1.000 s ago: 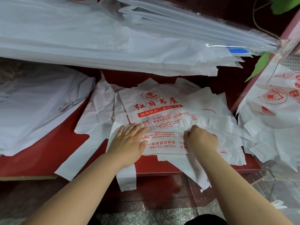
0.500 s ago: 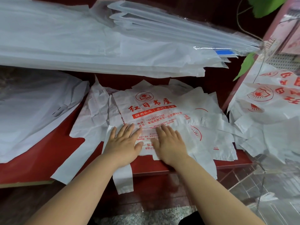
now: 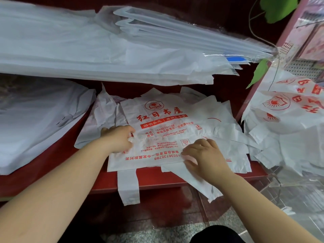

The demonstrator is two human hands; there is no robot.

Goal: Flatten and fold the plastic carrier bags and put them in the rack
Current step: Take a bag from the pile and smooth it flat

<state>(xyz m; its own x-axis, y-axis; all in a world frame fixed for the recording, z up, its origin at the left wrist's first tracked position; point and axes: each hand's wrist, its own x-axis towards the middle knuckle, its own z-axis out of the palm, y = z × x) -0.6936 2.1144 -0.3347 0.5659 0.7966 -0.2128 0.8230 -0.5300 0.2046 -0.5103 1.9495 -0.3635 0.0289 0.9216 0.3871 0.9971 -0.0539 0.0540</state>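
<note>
A white carrier bag (image 3: 163,120) with red print lies on the red rack shelf (image 3: 43,165), its near part folded up over itself as a flap (image 3: 154,156). One handle (image 3: 128,188) hangs over the shelf's front edge. My left hand (image 3: 119,139) is at the flap's left end, fingers curled round the edge of the plastic. My right hand (image 3: 203,155) rests on the flap's right end with bent fingers and the thumb spread. Several more crumpled bags (image 3: 222,120) lie beneath and to the right.
Above hangs a thick stack of white bags (image 3: 87,50) on an upper level. Another white stack (image 3: 35,120) fills the shelf's left side. A loose heap of printed bags (image 3: 289,111) sits right, past a pink upright (image 3: 254,88) and green leaves (image 3: 259,72). Tiled floor (image 3: 175,225) lies below.
Both hands lay flat side by side on the flap's middle; they have slid apart to its left and right ends. The left fingers have curled. The flap lies wider and flatter.
</note>
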